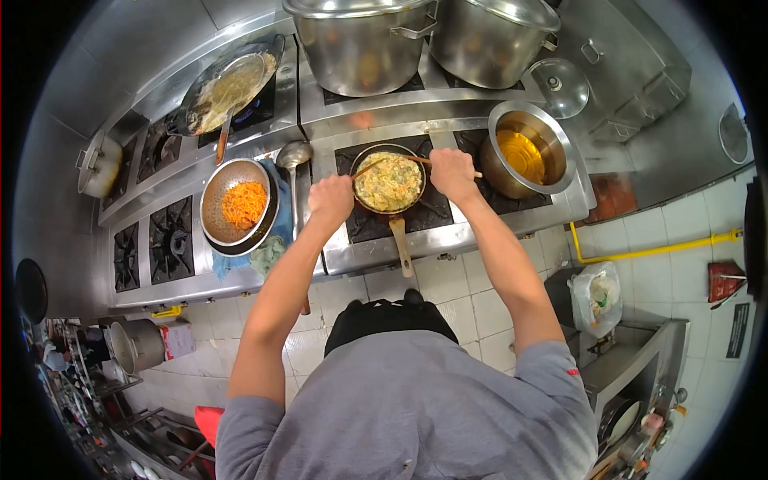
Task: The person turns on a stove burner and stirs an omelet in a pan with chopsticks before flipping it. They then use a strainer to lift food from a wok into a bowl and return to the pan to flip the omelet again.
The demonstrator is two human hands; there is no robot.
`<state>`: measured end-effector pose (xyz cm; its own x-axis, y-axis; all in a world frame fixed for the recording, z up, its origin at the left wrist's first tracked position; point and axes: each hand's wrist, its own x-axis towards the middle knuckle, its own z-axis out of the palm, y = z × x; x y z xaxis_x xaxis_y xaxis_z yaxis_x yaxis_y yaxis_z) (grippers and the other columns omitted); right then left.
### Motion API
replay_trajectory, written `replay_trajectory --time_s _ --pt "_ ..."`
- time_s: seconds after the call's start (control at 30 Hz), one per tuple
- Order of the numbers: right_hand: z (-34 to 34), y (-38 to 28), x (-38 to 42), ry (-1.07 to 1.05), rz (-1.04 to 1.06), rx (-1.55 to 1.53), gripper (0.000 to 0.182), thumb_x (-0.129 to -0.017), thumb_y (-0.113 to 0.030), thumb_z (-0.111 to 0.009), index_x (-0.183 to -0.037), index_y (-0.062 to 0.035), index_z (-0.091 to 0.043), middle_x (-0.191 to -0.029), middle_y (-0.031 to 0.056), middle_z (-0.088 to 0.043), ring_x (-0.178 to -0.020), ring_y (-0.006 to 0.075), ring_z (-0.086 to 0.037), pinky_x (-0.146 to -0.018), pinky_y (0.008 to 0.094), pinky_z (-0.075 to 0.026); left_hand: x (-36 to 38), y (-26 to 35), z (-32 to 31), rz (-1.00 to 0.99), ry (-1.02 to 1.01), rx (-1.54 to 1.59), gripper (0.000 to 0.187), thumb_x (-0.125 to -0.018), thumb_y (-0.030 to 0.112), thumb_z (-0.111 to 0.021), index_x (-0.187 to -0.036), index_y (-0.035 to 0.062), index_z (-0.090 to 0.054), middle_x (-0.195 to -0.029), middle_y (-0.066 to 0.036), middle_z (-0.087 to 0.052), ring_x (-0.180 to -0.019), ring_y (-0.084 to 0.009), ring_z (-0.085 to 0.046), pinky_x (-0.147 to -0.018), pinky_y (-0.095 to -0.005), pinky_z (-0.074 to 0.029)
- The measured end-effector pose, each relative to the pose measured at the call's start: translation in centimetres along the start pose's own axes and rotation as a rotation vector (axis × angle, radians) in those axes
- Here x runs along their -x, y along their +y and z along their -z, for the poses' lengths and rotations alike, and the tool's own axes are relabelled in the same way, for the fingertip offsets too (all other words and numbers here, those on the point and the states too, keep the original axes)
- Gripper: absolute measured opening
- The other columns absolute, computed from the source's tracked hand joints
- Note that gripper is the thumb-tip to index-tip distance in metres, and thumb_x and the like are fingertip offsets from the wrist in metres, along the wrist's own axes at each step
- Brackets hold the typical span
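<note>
In the head view, the left hand [332, 198] has its fingers closed around a thin brown stick [368, 169] whose far end reaches into a small frying pan [390, 147]; the right hand [454, 174] is likewise wrapped round a wooden-coloured stick [418, 160], its tip over the pan's far right rim; the pan sits on a front burner of the stove [360, 258], its handle [402, 248] jutting out past the front edge, and a yellowish mixture with green and orange bits [390, 184] fills it; near the stove's right end stands a deep pot [498, 170] of amber liquid [520, 156]; left of the left hand, a ladle [294, 154] lies with its handle running toward the front edge, beside a perforated colander [212, 200] of orange shreds [246, 206], with a blue cloth [282, 216] next to it; along the back edge stand two large lidded pots [360, 56], and at the far left a wide dark pan [192, 102] holds a strainer [244, 80].
</note>
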<state>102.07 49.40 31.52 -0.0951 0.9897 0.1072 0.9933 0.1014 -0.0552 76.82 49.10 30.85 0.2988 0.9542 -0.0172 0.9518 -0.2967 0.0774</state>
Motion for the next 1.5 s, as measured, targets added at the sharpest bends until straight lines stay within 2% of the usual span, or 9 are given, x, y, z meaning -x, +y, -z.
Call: replay_trajectory --time_s 0.1,0.3,0.4,0.47,0.5,0.73,1.1,1.4,1.5 --pt "1.3 -0.3 0.6 -0.041 0.021 0.020 0.011 -0.079 -0.011 -0.056 -0.082 -0.0071 -0.066 -0.083 0.0146 -0.067 -0.083 0.0325 -0.066 -0.070 0.0429 -0.051 1.6 1.0 1.3 -0.005 -0.035 0.019 0.018 -0.082 0.012 -0.051 -0.083 0.0051 -0.068 -0.085 -0.018 -0.068 -0.080 -0.0335 -0.068 -0.070 -0.0424 -0.054" --pt "2.3 0.7 1.7 -0.137 -0.060 0.046 0.011 -0.078 -0.011 -0.059 -0.083 -0.0069 -0.068 -0.086 0.0143 -0.068 -0.084 0.0321 -0.067 -0.073 0.0409 -0.052 1.6 0.4 0.6 -0.007 -0.098 0.012 0.023 -0.080 0.009 -0.053 -0.097 0.0067 -0.067 -0.087 -0.021 -0.067 -0.082 -0.0354 -0.067 -0.072 -0.0445 -0.053" --pt "3.8 1.7 2.8 -0.143 -0.131 0.024 0.013 -0.076 -0.010 -0.061 -0.085 -0.0055 -0.068 -0.087 0.0158 -0.068 -0.085 0.0324 -0.067 -0.074 0.0408 -0.053 2.0 1.3 1.4 -0.053 -0.021 0.088 0.017 -0.081 0.010 -0.052 -0.082 0.0048 -0.068 -0.084 -0.018 -0.068 -0.079 -0.0337 -0.068 -0.069 -0.0442 -0.053" --pt "2.2 2.2 3.0 -0.146 -0.153 -0.013 0.015 -0.073 -0.009 -0.061 -0.086 -0.0047 -0.067 -0.090 0.0173 -0.067 -0.086 0.0336 -0.066 -0.075 0.0428 -0.053 1.4 2.4 0.1 -0.073 -0.039 0.047 0.017 -0.080 0.009 -0.052 -0.081 0.0045 -0.068 -0.084 -0.018 -0.068 -0.079 -0.0339 -0.068 -0.069 -0.0444 -0.053" --pt "1.5 1.9 3.3 -0.059 -0.110 0.057 0.011 -0.077 -0.010 -0.060 -0.083 -0.0056 -0.068 -0.085 0.0147 -0.068 -0.083 0.0317 -0.068 -0.072 0.0408 -0.054 0.7 2.7 -0.4 -0.086 -0.044 0.026 0.017 -0.080 0.009 -0.052 -0.081 0.0043 -0.068 -0.084 -0.018 -0.068 -0.078 -0.0339 -0.068 -0.069 -0.0445 -0.053" --pt "1.6 2.5 4.2 -0.141 -0.073 0.054 0.010 -0.076 -0.010 -0.060 -0.081 -0.0055 -0.068 -0.085 0.0163 -0.068 -0.083 0.0328 -0.067 -0.071 0.0417 -0.053 -0.5 2.2 -1.6 -0.034 -0.065 0.073 0.021 -0.078 0.008 -0.052 -0.092 0.0052 -0.067 -0.088 -0.021 -0.067 -0.085 -0.0365 -0.066 -0.073 -0.0443 -0.053" --pt "1.9 2.9 3.2 -0.086 -0.032 0.052 0.011 -0.073 -0.009 -0.062 -0.082 -0.0060 -0.067 -0.085 0.0152 -0.067 -0.082 0.0325 -0.067 -0.071 0.0415 -0.053 1.5 2.4 0.0 -0.007 -0.160 0.029 0.034 -0.075 0.006 -0.052 -0.105 0.0106 -0.067 -0.090 -0.020 -0.067 -0.084 -0.0366 -0.066 -0.074 -0.0451 -0.052" --pt "2.1 3.7 3.5 -0.149 0.013 0.095 0.010 -0.075 -0.010 -0.061 -0.081 -0.0059 -0.067 -0.085 0.0156 -0.067 -0.084 0.0322 -0.066 -0.071 0.0412 -0.053 3.5 2.2 -0.8 0.012 -0.184 0.021 0.032 -0.076 0.007 -0.054 -0.105 0.0131 -0.067 -0.089 -0.018 -0.067 -0.085 -0.0343 -0.066 -0.074 -0.0437 -0.053" --pt "3.7 3.3 3.9 -0.127 0.054 0.058 0.010 -0.075 -0.010 -0.060 -0.080 -0.0056 -0.067 -0.082 0.0155 -0.067 -0.081 0.0323 -0.067 -0.069 0.0413 -0.053 5.4 2.0 2.9 0.060 -0.130 0.145 0.030 -0.076 0.006 -0.054 -0.103 0.0105 -0.067 -0.091 -0.019 -0.067 -0.085 -0.0347 -0.066 -0.074 -0.0439 -0.053"
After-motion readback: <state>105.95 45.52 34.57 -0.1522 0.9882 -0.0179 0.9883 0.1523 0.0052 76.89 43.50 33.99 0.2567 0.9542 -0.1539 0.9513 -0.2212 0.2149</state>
